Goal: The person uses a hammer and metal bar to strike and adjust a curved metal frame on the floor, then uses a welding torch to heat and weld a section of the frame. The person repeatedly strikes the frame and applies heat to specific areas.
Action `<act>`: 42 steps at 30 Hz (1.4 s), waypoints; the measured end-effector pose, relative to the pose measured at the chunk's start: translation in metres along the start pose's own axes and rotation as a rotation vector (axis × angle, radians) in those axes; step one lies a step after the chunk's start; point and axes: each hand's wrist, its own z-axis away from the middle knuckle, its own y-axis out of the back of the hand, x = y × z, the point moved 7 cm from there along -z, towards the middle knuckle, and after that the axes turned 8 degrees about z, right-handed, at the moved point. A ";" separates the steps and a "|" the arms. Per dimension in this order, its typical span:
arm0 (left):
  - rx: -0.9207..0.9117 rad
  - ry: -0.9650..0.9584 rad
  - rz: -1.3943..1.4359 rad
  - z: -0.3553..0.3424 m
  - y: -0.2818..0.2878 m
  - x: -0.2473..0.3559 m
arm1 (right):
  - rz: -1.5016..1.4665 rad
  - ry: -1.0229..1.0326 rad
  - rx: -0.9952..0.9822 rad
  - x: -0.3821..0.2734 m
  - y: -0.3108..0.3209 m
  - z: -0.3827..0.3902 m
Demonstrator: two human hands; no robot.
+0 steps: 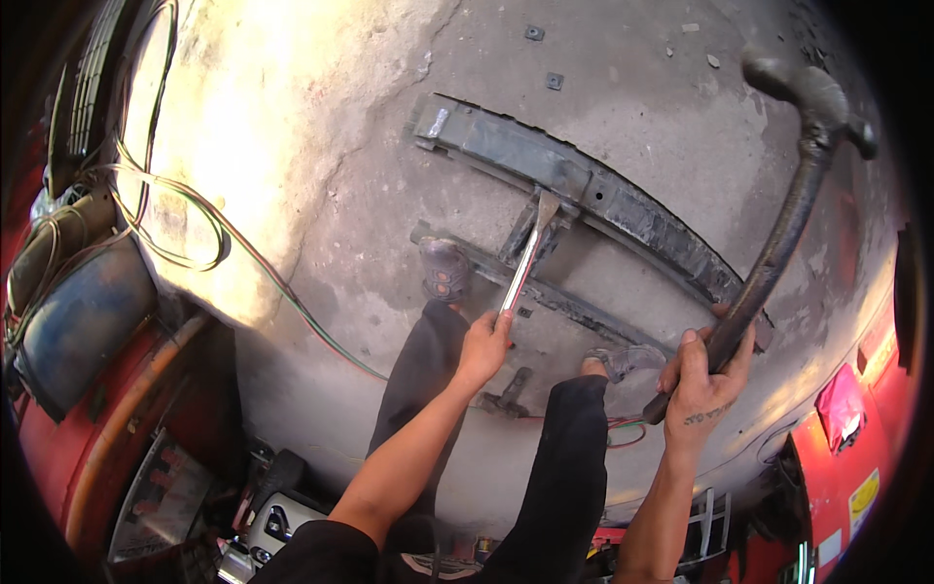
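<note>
My left hand (486, 346) grips a long metal chisel (522, 268), whose flat end rests at a bracket joint (530, 229) under a long curved dark metal beam (574, 170). My right hand (710, 384) holds a large hammer (778, 234) raised at the right, its head (808, 97) near the top right of the view. The beam lies on the concrete floor, with a second narrower metal bar (574, 313) attached below it. My shoes (443, 268) are on either side of the chisel, close to that bar.
Green and red hoses (272, 277) run across the floor from the left, past a blue tank (83, 321) and red equipment (58, 457). Small metal plates (554, 81) lie beyond the beam, a dark tool (506, 394) between my legs. A red cabinet (827, 487) stands at lower right.
</note>
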 end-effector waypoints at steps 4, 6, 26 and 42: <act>0.022 -0.025 -0.017 -0.003 0.010 -0.004 | -0.134 -0.029 0.158 0.014 -0.039 -0.010; 0.012 -0.060 -0.031 -0.010 0.004 -0.005 | 0.156 0.073 0.014 0.090 -0.062 -0.008; -0.025 0.056 0.010 0.008 -0.051 -0.022 | -0.207 0.162 0.355 -0.014 0.041 -0.011; -0.016 0.000 -0.014 0.022 -0.069 -0.024 | -0.120 -0.043 0.211 0.066 0.079 0.003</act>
